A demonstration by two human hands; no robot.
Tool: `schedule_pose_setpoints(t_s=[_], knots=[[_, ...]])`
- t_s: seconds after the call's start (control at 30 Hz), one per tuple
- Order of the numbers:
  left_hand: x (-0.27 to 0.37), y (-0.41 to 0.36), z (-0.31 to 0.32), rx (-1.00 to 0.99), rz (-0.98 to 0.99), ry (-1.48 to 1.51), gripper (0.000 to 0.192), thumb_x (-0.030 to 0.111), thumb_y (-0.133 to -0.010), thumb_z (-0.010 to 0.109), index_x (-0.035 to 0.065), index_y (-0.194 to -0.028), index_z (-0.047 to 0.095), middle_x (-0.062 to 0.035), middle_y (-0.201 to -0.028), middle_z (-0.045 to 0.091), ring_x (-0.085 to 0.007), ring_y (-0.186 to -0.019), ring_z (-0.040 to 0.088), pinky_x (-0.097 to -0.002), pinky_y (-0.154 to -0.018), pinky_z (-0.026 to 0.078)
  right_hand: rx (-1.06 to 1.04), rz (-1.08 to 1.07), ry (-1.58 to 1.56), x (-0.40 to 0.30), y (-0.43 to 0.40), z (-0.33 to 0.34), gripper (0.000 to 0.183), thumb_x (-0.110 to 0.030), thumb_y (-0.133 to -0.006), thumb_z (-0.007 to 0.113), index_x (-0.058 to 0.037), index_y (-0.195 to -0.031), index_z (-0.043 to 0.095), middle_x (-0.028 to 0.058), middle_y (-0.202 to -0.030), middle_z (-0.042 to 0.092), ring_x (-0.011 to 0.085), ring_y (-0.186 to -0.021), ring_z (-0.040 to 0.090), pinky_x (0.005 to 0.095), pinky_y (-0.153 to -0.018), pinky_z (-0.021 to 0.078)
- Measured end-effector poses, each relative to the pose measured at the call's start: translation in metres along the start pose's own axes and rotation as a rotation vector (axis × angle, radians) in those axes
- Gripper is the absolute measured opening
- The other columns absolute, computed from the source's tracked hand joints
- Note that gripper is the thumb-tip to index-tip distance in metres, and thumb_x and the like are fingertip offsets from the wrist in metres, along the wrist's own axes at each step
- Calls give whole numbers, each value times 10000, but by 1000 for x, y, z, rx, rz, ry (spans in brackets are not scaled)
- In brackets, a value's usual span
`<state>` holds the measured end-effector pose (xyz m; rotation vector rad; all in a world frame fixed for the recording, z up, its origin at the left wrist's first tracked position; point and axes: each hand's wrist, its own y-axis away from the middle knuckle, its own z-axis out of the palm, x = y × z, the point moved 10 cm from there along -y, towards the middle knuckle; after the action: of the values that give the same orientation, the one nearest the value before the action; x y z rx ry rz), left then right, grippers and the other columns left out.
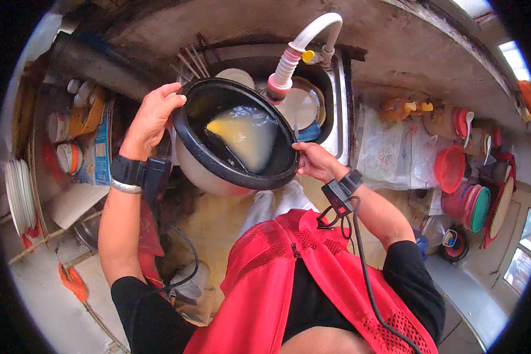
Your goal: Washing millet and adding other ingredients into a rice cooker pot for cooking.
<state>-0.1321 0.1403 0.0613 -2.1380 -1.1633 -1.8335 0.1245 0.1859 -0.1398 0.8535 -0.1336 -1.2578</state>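
Note:
Both hands hold a round black basin [243, 179] by its rim, tilted over the near edge of the metal sink [343, 110]. My left hand [152, 117] grips the left rim, thumb on top. On the right side, the rim sits between the thumb and fingers of my right hand [314, 161]. Cloudy water [252, 137] lies inside, with a yellow patch whose nature I cannot tell. A white flexible faucet hose [285, 68] hangs just beyond the rim. Behind the basin, the sink holds plates [298, 106] and a blue item [309, 132]. A pale tub [194, 170] is partly hidden below.
Several chopsticks [194, 64] stand at the sink's back left. Clear plastic bags [380, 150], a red plastic bowl [450, 169] and lidded containers [471, 205] crowd the right counter. Stacked white plates [20, 197] are at far left. Cables [363, 265] run from both wrist devices.

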Motion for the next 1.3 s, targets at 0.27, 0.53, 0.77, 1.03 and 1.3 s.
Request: schedule_pose_setpoints(t_s=[0.27,0.53,0.77,1.03,1.3], knots=[[11,-20,19,-15,8,-15,457,119,-728,591,-50,-1121,431,-34,-885,513,-93,-767,469,-207,-657,388,-47,31,-36,-2,0,-11,223,-244,-845,383,-74,-942,491,42,-848,593,127,-673,552,240,-487,405],[17,-34,35,-25,-36,-38,447,110,-731,590,-48,-1120,436,-35,-872,518,-92,-756,472,-205,-647,391,-78,85,-85,5,-9,-19,246,-262,-847,371,-71,-946,491,46,-816,593,139,-643,552,239,-472,419],[31,-36,42,19,-8,-118,434,109,-733,586,-43,-1113,442,-39,-892,516,-89,-760,472,-203,-637,391,-106,114,-94,-2,-6,-14,264,-264,-851,354,-69,-963,492,48,-839,598,144,-640,554,231,-462,407],[25,-42,41,-10,-59,-97,424,122,-747,582,-33,-1117,445,-46,-928,520,-104,-798,482,-219,-682,395,-153,131,-130,2,-13,-14,270,-267,-848,354,-71,-969,495,55,-858,599,149,-678,552,245,-483,401],[24,-44,42,-28,-93,-103,415,116,-761,574,-26,-1128,441,-62,-1004,527,-131,-899,496,-243,-805,395,-80,156,-149,4,-12,-15,281,-226,-853,346,-25,-1002,474,88,-835,614,155,-561,558,201,-379,373]])
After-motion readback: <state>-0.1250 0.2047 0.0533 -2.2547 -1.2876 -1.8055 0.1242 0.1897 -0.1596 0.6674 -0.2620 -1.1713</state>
